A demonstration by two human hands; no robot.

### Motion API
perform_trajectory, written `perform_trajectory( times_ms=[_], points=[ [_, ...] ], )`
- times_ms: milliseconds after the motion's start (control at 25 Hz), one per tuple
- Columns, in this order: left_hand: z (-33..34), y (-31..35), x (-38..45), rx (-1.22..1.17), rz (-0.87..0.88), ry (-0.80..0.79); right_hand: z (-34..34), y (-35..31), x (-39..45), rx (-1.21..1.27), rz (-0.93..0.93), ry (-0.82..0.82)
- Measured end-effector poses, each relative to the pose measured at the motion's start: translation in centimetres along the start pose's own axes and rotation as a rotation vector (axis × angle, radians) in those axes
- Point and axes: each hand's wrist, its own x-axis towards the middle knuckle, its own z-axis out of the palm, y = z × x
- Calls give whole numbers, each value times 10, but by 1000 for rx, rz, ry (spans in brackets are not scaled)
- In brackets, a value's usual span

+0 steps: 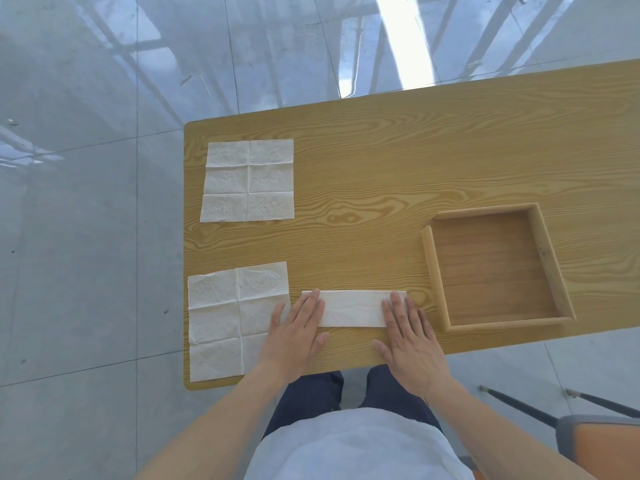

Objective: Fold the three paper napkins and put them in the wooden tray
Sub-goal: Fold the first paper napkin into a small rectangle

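Both hands, left (298, 327) and right (405, 332), lie spread flat, pressing the folded napkin (353, 308) at lower centre; thin, floppy paper, best pinched at its ends.

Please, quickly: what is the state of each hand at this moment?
Left hand: open, fingers flat, pressing the left end of the folded napkin.
Right hand: open, fingers flat, pressing its right end.

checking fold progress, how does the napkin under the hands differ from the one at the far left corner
The napkin under the hands is folded into a narrow strip; the far napkin lies fully open, a wide sheet with crease lines. The strip is pressed flat by the left hand and right hand; the far napkin is untouched. Both are white paper on the table, outside the tray.
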Motion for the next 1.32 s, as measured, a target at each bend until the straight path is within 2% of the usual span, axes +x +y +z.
perform_trajectory(
  times_ms=[80, 160, 560, 800, 920, 1120, 1240, 1320],
  points=[
    [-10, 1, 6, -66, -21, 104, -1, 0, -1, 8, -2, 14],
    [-21, 0, 16, -91, -82, 140, -2, 3, -7, 28, -7, 42],
    [-53, -2, 47, 7, -230, -47, 9, 15, -29, 36, 2, 22],
    [-55, 2, 45, 27, -235, -73, 14, 15, -29, 13, 3, 31],
    [-53, -1, 39, -124, -268, -77, 14, 15, -29, 9, -1, 45],
    [-55, 0, 30, -683, -280, 30, 14, 14, -29, 15, -6, 55],
    [-60, 2, 27, -1007, -472, 59, 15, 13, -29, 29, -6, 72],
    [-61, 3, 25, -1078, -529, 80, 15, 14, -29, 42, -9, 78]
  ],
)
